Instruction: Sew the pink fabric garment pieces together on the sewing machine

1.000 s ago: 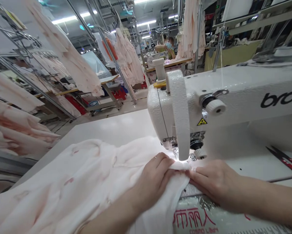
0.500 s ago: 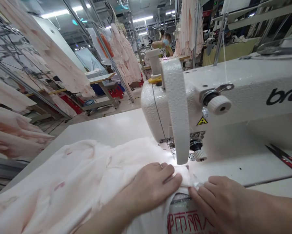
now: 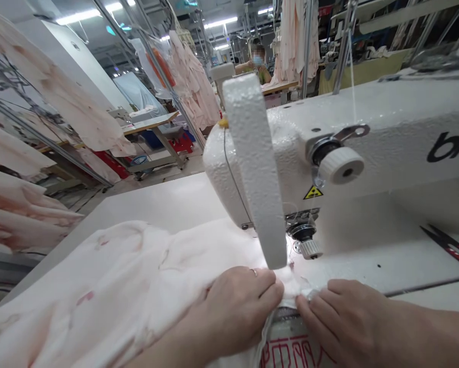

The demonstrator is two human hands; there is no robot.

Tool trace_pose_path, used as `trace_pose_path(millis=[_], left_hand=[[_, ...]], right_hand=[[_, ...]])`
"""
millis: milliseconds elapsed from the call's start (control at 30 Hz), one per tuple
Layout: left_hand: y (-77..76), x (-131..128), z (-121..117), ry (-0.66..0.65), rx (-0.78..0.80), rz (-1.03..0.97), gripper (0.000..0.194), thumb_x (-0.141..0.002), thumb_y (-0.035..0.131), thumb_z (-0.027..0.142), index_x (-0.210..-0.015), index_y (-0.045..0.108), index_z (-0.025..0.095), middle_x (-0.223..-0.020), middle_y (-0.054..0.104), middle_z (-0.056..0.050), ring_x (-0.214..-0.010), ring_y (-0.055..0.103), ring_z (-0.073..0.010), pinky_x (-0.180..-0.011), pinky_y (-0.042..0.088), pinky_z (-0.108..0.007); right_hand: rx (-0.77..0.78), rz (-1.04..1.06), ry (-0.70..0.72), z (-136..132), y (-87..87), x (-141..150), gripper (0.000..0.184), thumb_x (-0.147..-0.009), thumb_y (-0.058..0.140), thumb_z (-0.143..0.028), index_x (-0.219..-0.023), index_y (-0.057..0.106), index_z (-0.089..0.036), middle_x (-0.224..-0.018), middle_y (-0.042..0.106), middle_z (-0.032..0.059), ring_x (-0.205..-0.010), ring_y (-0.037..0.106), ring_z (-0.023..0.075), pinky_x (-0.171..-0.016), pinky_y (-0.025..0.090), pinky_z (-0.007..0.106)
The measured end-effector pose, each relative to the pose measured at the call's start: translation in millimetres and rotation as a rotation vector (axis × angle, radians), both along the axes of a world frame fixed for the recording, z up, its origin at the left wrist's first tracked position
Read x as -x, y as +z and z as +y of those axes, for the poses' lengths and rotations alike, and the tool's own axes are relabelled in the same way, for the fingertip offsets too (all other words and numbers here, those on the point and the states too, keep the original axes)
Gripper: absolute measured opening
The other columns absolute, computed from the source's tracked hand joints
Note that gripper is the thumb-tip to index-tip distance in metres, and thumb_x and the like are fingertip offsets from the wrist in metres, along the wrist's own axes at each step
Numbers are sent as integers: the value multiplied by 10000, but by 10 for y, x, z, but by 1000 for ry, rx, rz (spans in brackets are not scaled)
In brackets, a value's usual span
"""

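Note:
A pale pink-white garment [image 3: 114, 286] with reddish marks spreads over the machine table, its edge running under the lit needle area of a white sewing machine [image 3: 291, 148]. My left hand [image 3: 239, 306], a ring on one finger, lies over the cloth just in front of the machine head, its fingers curled together on the fabric. To the right, my right hand [image 3: 348, 314] is closed on the garment's edge, fingertips pinching it. A short gap of cloth shows between the two hands. The needle and presser foot are hidden behind the white front cover [image 3: 256, 174].
Red-handled scissors [image 3: 450, 250] lie on the table [image 3: 164, 197] at right. A plastic sheet with red characters [image 3: 291, 352] covers the near edge. Pale garments [image 3: 193, 82] hang from metal rails at left and behind. Another person [image 3: 258, 61] sits farther back.
Both hands have come back from the needle area toward me, drawing the cloth edge along. The view has shifted, so the machine head looks nearer and farther left.

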State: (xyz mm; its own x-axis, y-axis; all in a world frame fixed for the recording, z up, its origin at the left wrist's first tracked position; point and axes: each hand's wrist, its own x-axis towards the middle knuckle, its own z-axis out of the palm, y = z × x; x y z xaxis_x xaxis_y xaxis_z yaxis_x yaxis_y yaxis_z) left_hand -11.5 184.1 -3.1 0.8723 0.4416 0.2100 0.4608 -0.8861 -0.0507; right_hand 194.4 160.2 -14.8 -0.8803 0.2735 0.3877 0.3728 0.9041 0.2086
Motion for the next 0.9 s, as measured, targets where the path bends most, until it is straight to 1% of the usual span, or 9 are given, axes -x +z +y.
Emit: trace_pose_path(millis=[167, 300, 400, 467, 567, 667, 767, 833, 900], left_hand=[[-22, -41, -47, -1, 127, 12, 290, -866, 321, 379, -802, 501, 161, -676, 521, -27, -547, 459, -175, -446, 368, -305], [-125, -47, -67, 51, 36, -12, 176, -832, 347, 197, -702, 464, 182, -654, 510, -12, -517, 422, -164, -427, 326, -302], [-153, -40, -66, 41, 8, -38, 177, -824, 348, 181, -681, 454, 185, -634, 495, -7, -491, 378, -153, -411, 288, -299], [-145, -37, -66, 41, -3, -36, 171, -818, 360, 184, -672, 449, 187, -634, 493, -6, -491, 369, -151, -414, 282, -301], [-124, -36, -71, 58, -13, -13, 161, -809, 374, 184, -665, 445, 191, -640, 497, -6, -497, 378, -152, -421, 290, -302], [-119, -34, -74, 47, 3, 11, 148, -809, 373, 192, -681, 449, 192, -651, 509, -3, -491, 386, -153, -418, 299, -302], [-127, -27, -68, 26, 12, 11, 141, -808, 369, 205, -688, 443, 195, -651, 513, -3, -479, 384, -154, -409, 295, -306], [-130, -21, -61, 11, -1, 11, 124, -802, 370, 209, -699, 438, 197, -652, 510, -2, -472, 375, -154, -399, 278, -305], [-127, -12, -54, -5, -18, 22, 86, -794, 380, 200, -733, 441, 198, -661, 507, 3, -469, 368, -153, -400, 272, -303]], right_hand=[[80, 87, 7, 15, -94, 7, 321, -775, 250, 7, -694, 529, -132, -575, 522, 49, -456, 403, 152, -417, 259, 309], [349, 230, -95, 53, -213, -11, 223, -842, 344, -115, -671, 474, -175, -590, 459, -1, -478, 341, 131, -434, 210, 300], [500, 227, -169, 74, -209, -36, 122, -839, 432, -196, -742, 503, -176, -685, 486, 8, -540, 381, 132, -461, 249, 284], [464, 220, -138, 77, -161, -54, 179, -848, 374, -139, -752, 522, -162, -683, 484, 21, -539, 379, 135, -461, 264, 279], [250, 156, 13, 63, -67, -71, 368, -862, 235, -65, -683, 548, -140, -617, 491, 48, -510, 370, 147, -451, 274, 293], [102, 60, 82, 40, -13, -66, 425, -873, 202, -75, -727, 599, -117, -760, 585, 96, -555, 425, 163, -462, 319, 301], [94, -14, 61, 28, -20, -51, 427, -874, 190, -85, -801, 609, -116, -1009, 582, 114, -614, 458, 171, -483, 361, 301], [105, -72, 86, 32, -26, -47, 431, -884, 174, -106, -809, 598, -126, -1001, 581, 123, -637, 465, 185, -495, 372, 309], [117, -133, 124, 49, -16, -53, 395, -882, 200, -106, -789, 583, -135, -899, 593, 117, -635, 463, 194, -491, 365, 316]])
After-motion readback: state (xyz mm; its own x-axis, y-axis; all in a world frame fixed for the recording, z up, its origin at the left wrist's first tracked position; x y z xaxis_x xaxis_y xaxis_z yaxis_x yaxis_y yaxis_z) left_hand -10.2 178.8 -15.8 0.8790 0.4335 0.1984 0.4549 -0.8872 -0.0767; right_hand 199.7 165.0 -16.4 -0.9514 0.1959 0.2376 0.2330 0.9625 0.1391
